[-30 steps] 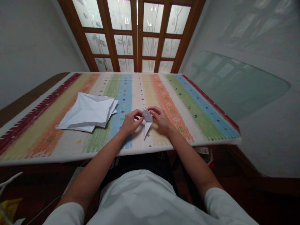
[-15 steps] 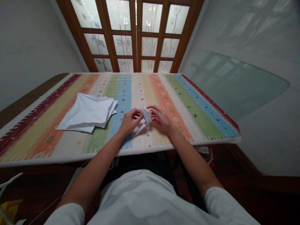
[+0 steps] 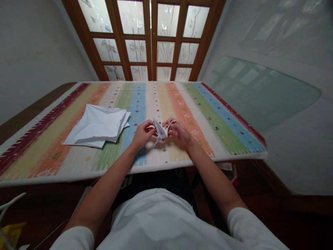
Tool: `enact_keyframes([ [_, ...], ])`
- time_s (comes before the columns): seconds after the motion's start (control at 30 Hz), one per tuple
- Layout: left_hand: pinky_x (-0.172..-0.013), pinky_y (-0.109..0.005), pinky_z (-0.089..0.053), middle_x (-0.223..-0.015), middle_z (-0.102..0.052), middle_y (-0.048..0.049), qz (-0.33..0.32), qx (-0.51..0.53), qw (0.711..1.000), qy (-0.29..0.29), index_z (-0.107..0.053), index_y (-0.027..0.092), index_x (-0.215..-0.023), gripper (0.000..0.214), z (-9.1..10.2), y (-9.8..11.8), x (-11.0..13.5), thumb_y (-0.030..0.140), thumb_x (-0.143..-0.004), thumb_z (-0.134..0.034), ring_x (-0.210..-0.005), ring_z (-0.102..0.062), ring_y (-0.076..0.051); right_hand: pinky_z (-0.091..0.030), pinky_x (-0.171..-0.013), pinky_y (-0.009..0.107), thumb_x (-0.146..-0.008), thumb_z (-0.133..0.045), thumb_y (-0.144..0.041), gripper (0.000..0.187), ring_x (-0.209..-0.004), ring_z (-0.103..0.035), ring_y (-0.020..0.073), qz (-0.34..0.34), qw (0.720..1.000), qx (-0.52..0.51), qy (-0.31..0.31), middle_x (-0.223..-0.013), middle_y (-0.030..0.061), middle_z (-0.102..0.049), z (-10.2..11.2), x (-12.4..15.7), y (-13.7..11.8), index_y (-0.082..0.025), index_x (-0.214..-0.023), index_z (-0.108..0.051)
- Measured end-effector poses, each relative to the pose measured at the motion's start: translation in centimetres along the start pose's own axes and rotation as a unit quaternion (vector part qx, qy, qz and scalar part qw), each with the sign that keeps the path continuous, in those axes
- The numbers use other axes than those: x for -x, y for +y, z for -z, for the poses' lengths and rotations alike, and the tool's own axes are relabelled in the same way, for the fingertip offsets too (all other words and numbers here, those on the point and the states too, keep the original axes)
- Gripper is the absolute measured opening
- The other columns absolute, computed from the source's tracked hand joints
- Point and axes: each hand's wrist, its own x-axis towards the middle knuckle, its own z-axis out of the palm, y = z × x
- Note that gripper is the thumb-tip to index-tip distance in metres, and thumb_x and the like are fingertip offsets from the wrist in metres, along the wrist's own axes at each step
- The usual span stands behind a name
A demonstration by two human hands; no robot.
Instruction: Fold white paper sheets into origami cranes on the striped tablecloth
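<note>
A small folded white paper figure [image 3: 160,130], with narrow pointed parts, is held between both hands just above the table's near side. My left hand [image 3: 144,133] pinches its left side between thumb and fingers. On the other side, my right hand [image 3: 179,132] has its fingers closed on a thin flap that points up and to the right. The fingertips partly cover the paper, so its full shape is hard to make out. Several creased white paper sheets [image 3: 97,125] lie in a loose pile to the left of my left hand.
The table [image 3: 85,160] wears a striped, multicoloured cloth whose near edge runs just in front of my body. Wooden doors [image 3: 152,52] with patterned glass panes stand beyond it. A pale glass panel [image 3: 265,90] is at the right wall. Below, a yellow item [image 3: 13,234] lies at lower left.
The folded paper has turned and spread: one part now tilts left and a flap sticks out to the right in my right fingers. The paper pile has stayed in place.
</note>
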Motion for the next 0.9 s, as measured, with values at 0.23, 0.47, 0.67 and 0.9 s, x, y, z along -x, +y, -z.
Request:
enact_keyframes([
  [0.23, -0.069, -0.029, -0.067, -0.110, -0.080, -0.0094, -0.003, 0.039, 0.995, 0.097, -0.068, 0.021, -0.102, 0.031, 0.9, -0.5, -0.6, 0.049, -0.090, -0.077, -0.089, -0.077, -0.020, -0.062, -0.086, 0.037, -0.082, -0.087, -0.058, 0.043, -0.094, -0.071, 0.0218, 0.033, 0.998, 0.023, -0.041, -0.101, 0.0061, -0.075, 0.1, 0.2, -0.3, -0.024, -0.088, -0.061],
  [0.47, -0.077, -0.033, -0.068, -0.108, -0.079, -0.0082, 0.002, -0.005, 0.996, 0.092, -0.064, 0.023, -0.104, 0.024, 0.6, -0.7, -0.4, 0.046, -0.098, -0.071, -0.093, -0.078, -0.020, -0.057, -0.076, 0.033, -0.073, -0.092, -0.077, 0.060, -0.081, -0.067, 0.0191, 0.025, 0.983, 0.165, -0.075, -0.090, 0.0024, -0.072, -0.5, -0.4, 1.0, -0.023, -0.090, -0.070],
  [0.67, -0.087, -0.036, -0.068, -0.139, -0.073, -0.0159, -0.026, 0.012, 0.998, -0.049, -0.068, 0.025, -0.133, 0.051, -0.3, -0.4, 0.0, 0.054, -0.093, -0.083, -0.104, -0.078, -0.023, -0.053, -0.072, 0.033, -0.083, -0.074, -0.087, 0.065, -0.076, -0.060, 0.0203, 0.072, 0.966, 0.248, 0.017, -0.080, 0.0017, -0.064, 0.2, -1.2, 2.1, -0.023, -0.082, -0.069],
  [0.9, -0.091, -0.035, -0.066, -0.152, -0.065, -0.0161, -0.090, -0.054, 0.994, -0.036, -0.057, 0.030, -0.149, 0.085, -0.8, -0.5, 0.4, 0.043, -0.077, -0.099, -0.098, -0.074, -0.018, -0.056, -0.081, 0.037, -0.095, -0.070, -0.067, 0.043, -0.086, -0.063, 0.0229, 0.119, 0.952, 0.281, 0.009, -0.092, 0.0053, -0.069, 0.3, -0.8, 2.0, -0.024, -0.087, -0.073],
])
